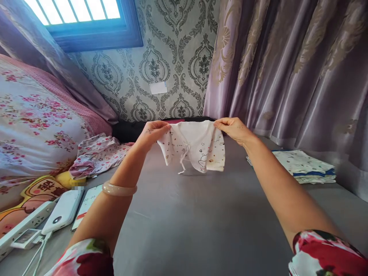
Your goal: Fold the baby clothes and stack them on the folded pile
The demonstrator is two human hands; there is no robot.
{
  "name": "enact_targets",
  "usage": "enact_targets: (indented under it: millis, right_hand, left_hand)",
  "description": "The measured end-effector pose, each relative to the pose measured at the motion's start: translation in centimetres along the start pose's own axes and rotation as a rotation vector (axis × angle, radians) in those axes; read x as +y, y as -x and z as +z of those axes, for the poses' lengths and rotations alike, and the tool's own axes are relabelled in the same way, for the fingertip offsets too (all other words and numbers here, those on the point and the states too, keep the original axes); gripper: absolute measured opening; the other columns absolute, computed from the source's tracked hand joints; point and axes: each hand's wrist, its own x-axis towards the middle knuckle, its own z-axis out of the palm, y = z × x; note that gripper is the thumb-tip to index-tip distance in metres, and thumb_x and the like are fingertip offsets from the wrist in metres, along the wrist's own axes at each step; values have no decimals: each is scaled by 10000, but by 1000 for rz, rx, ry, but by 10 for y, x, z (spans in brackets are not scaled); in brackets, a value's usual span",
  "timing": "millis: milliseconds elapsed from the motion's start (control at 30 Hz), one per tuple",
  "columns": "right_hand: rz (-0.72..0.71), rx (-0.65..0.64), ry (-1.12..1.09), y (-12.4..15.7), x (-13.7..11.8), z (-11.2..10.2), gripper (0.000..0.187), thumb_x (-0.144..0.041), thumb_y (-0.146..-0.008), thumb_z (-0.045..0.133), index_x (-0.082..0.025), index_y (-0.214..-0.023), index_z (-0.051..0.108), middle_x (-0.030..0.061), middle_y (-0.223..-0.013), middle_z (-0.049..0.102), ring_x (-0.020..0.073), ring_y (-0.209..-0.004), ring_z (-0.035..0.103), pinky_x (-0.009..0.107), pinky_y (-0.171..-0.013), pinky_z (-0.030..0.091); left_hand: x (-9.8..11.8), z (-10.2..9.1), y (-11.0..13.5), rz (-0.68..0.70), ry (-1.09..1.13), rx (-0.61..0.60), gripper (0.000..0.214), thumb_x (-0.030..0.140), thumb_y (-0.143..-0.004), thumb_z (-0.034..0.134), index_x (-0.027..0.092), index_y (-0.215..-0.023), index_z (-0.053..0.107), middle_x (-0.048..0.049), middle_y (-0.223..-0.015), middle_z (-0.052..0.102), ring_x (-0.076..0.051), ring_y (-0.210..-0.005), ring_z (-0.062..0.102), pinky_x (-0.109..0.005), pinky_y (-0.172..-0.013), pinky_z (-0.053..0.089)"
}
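Note:
A small white baby shirt (195, 147) with tiny prints and a dangling tie string hangs in the air above the grey bed sheet (195, 214). My left hand (152, 132) pinches its left shoulder and my right hand (232, 128) pinches its right shoulder, both closed on the cloth. The shirt is spread between them, its hem just above the sheet. A pale bangle sits on my left wrist.
Crumpled pink-patterned clothes (96, 155) lie at the left beside a floral quilt (34, 122). A folded stack of clothes (304, 166) rests at the right near the curtain (287, 69). A power bank (63, 211), phone (87, 203) and power strip lie at the near left.

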Motion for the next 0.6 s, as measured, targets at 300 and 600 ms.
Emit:
enact_targets:
  millis: [300,600]
  right_hand:
    - [2,148,232,-10,19,27,269,-427,-781,558,-175,-729,638,-39,-600,527,120,-590,445,252,-558,338]
    - [-13,179,412,-8,20,34,224,-342,-840,486,-185,-770,629,28,-743,636,168,-722,545,283,-646,382]
  left_hand:
    - [-28,26,-22,-2,-152,222,113,301,-779,563,191,-755,550,36,-623,484,-116,-577,436,-222,-522,320]
    - [-31,28,-14,80,-319,278,91,259,-817,523,192,-766,555,0,-736,545,-154,-763,497,-251,-671,386]
